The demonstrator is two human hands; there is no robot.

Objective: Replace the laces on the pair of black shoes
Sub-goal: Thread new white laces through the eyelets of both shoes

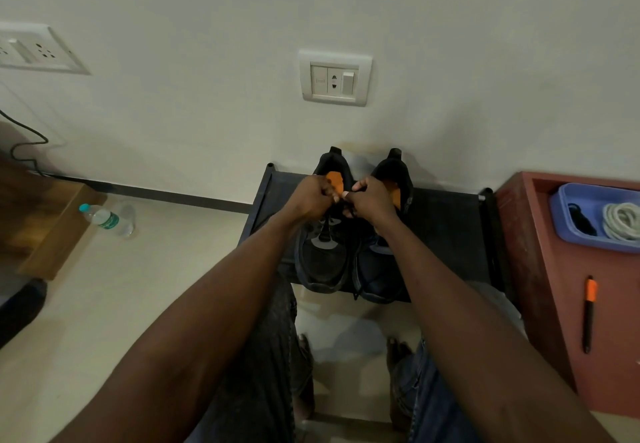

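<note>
Two black shoes with orange insoles stand side by side on a low black rack [446, 231], toes toward me. My left hand [313, 198] and my right hand [370, 200] meet over the opening of the left shoe [323, 259], fingers curled and pinching its black lace near the top eyelets. The lace itself is mostly hidden by my fingers. The right shoe [377, 269] sits untouched beside it, a black lace end trailing at its toe. A coil of white lace [621, 221] and a black bundle [581, 223] lie in a blue tray [568, 200] at right.
The blue tray sits on a red-brown cabinet [554, 304] with an orange-and-black pen [589, 311]. A plastic water bottle [107, 219] lies on the floor at left beside a wooden board [52, 221]. The wall with a socket plate [334, 77] stands right behind the rack. My knees and bare feet are below.
</note>
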